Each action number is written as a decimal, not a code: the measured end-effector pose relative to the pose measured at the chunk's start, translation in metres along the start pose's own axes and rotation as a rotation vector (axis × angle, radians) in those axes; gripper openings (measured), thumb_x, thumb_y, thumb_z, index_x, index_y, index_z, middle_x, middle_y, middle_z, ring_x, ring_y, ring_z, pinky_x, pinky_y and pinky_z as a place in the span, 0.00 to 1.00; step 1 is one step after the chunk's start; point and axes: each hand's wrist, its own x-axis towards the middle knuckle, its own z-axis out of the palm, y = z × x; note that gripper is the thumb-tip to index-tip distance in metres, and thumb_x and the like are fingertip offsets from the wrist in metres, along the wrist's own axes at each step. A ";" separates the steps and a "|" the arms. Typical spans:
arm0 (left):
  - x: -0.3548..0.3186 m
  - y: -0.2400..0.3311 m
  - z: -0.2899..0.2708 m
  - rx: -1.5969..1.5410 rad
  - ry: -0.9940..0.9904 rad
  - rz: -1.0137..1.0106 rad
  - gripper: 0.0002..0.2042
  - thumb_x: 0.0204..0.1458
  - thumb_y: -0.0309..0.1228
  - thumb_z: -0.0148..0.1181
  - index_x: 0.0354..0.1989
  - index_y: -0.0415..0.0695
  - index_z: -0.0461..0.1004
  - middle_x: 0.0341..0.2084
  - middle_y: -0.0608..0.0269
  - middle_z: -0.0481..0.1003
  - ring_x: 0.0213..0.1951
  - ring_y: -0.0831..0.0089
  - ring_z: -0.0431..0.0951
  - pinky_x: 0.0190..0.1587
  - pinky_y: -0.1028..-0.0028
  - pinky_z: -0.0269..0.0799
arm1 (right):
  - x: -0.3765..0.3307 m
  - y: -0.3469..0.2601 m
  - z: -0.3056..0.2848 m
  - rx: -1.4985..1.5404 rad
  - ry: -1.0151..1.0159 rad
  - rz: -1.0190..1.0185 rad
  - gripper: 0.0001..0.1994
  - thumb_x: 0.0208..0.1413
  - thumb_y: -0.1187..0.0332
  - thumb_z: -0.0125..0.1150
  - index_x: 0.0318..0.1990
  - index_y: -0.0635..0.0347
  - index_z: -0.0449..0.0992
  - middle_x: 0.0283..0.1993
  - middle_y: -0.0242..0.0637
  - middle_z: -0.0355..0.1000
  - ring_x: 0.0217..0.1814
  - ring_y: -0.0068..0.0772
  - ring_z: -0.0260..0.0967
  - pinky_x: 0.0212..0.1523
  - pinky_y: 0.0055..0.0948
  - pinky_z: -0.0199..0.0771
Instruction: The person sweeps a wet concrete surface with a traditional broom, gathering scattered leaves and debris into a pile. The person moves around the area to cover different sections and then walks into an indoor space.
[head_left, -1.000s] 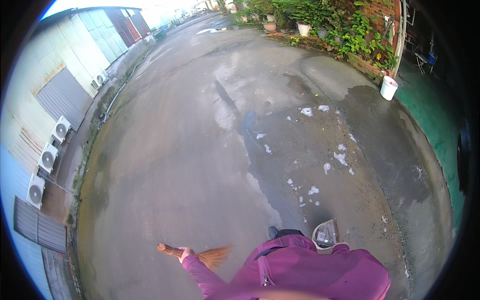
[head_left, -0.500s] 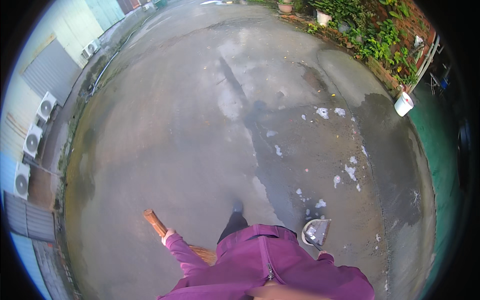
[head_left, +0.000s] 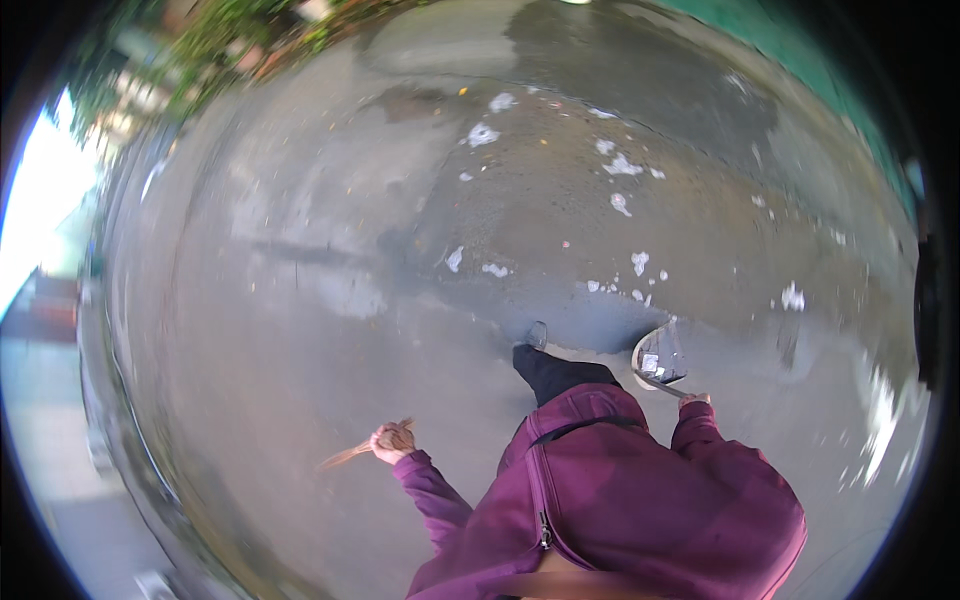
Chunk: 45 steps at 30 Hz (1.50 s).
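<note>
My left hand [head_left: 390,442] is closed around a short straw broom [head_left: 345,457], held out to the left of my body. Its thin bristles point down to the left, and the handle is mostly hidden by my fingers. On my right side, my right hand [head_left: 694,400] grips the dark handle of a dustpan [head_left: 638,355] with a pale rim. Inside the pan lie a few small white scraps [head_left: 650,362]. The pan hangs low beside my leg; whether it touches the ground I cannot tell. One dark shoe [head_left: 538,335] is stepping forward on wet concrete.
White foam-like patches [head_left: 622,165] and small yellow leaves [head_left: 463,91] are scattered over the wet concrete [head_left: 300,350] ahead. Blurred plants [head_left: 215,50] stand at the far left. A green floor strip [head_left: 800,50] borders the far right.
My view has swung to the right, so the plants now lie far left. The broom has turned in my left hand, its bristles now pointing left. The dustpan stays in my right hand.
</note>
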 end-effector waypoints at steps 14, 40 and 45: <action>0.062 -0.236 0.210 0.579 0.215 -1.490 0.18 0.45 0.25 0.49 0.45 0.36 0.58 0.18 0.69 0.59 0.18 0.83 0.60 0.23 0.83 0.60 | -0.070 0.122 -0.018 0.313 0.217 0.124 0.10 0.46 0.63 0.38 0.20 0.58 0.58 0.13 0.28 0.51 0.13 0.26 0.49 0.13 0.24 0.51; 0.309 -0.422 0.102 0.720 -0.108 -1.947 0.15 0.48 0.26 0.44 0.43 0.32 0.56 0.20 0.69 0.59 0.19 0.85 0.60 0.19 0.86 0.59 | -0.243 0.233 -0.019 0.054 0.044 0.435 0.14 0.50 0.61 0.49 0.41 0.60 0.69 0.13 0.23 0.48 0.13 0.18 0.44 0.14 0.20 0.48; 0.431 -0.312 0.194 0.794 0.405 -1.417 0.15 0.44 0.22 0.48 0.41 0.31 0.57 0.23 0.63 0.63 0.21 0.80 0.66 0.23 0.84 0.67 | -0.284 0.224 0.166 -0.688 -0.141 0.121 0.13 0.52 0.63 0.49 0.42 0.58 0.70 0.14 0.24 0.52 0.14 0.17 0.49 0.14 0.20 0.52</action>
